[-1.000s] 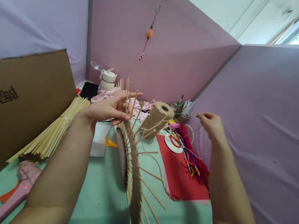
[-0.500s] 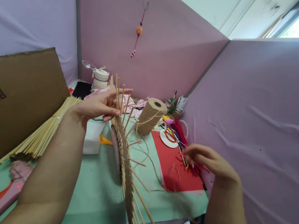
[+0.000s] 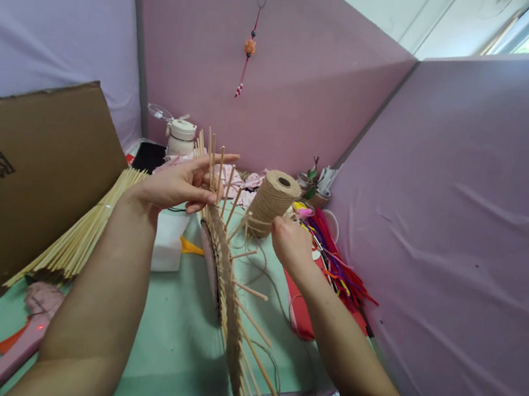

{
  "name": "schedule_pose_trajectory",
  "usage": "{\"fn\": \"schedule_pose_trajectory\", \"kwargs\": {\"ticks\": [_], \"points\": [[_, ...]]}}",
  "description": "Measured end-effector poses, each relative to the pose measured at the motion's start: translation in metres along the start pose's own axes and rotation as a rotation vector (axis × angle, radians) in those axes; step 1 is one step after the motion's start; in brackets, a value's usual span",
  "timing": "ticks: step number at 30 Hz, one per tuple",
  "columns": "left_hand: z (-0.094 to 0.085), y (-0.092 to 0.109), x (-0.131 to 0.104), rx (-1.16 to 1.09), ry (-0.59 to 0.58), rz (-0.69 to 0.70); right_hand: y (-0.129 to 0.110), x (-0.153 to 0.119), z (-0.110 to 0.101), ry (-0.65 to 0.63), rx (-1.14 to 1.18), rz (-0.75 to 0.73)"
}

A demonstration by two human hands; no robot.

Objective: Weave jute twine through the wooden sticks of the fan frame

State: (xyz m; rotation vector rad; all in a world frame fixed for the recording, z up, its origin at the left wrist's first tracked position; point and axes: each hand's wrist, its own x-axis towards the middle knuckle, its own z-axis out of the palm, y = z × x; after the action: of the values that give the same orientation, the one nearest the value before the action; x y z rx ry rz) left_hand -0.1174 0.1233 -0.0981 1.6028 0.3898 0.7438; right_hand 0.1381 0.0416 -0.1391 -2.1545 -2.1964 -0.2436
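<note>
My left hand (image 3: 190, 185) grips the upper rim of a round woven piece (image 3: 226, 273), thumb in front and the index finger stretched out past the thin sticks (image 3: 229, 182). The piece stands on edge, its sticks fanning out towards the right and down to me. Brown twine is woven along its rim. My right hand (image 3: 292, 243) is closed, knuckles up, just in front of the spool of twine (image 3: 274, 201). It pinches the twine (image 3: 250, 217), mostly hidden by the fingers. Loose twine trails over the table below it.
A bundle of sticks (image 3: 81, 228) leans by a cardboard box (image 3: 21, 164) at left, near a pink glue gun (image 3: 19, 346). White paper (image 3: 168, 243) lies behind my left arm. Red sheets (image 3: 300, 305) and colourful pipe cleaners (image 3: 348, 273) lie at right. A white bottle (image 3: 181, 137) stands behind.
My right hand has swung left from above the red sheets to the front of the spool, and its fingers have closed. My left hand keeps its grip on the woven piece.
</note>
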Motion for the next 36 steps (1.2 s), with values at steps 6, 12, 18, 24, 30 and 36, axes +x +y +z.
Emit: {"fn": "schedule_pose_trajectory", "kwargs": {"ticks": [6,12,18,24,30,36], "points": [[0.000,0.000,0.001,-0.003,-0.013,0.006,0.025,-0.020,0.001,-0.921,0.669,-0.627],[0.001,0.001,0.001,-0.014,-0.009,0.005,0.037,0.004,0.067,-0.197,0.406,0.118],[-0.001,-0.001,0.002,-0.009,-0.021,0.003,0.021,0.001,0.090,-0.200,0.530,0.122],[-0.001,-0.001,0.002,-0.020,-0.024,0.000,0.026,0.018,0.015,-0.225,1.190,0.113],[-0.002,-0.002,0.001,-0.038,-0.038,0.008,0.030,0.069,-0.041,0.182,0.640,-0.192],[-0.002,-0.003,0.001,-0.047,-0.051,0.011,0.026,0.123,-0.044,0.388,0.223,-0.163]]}}
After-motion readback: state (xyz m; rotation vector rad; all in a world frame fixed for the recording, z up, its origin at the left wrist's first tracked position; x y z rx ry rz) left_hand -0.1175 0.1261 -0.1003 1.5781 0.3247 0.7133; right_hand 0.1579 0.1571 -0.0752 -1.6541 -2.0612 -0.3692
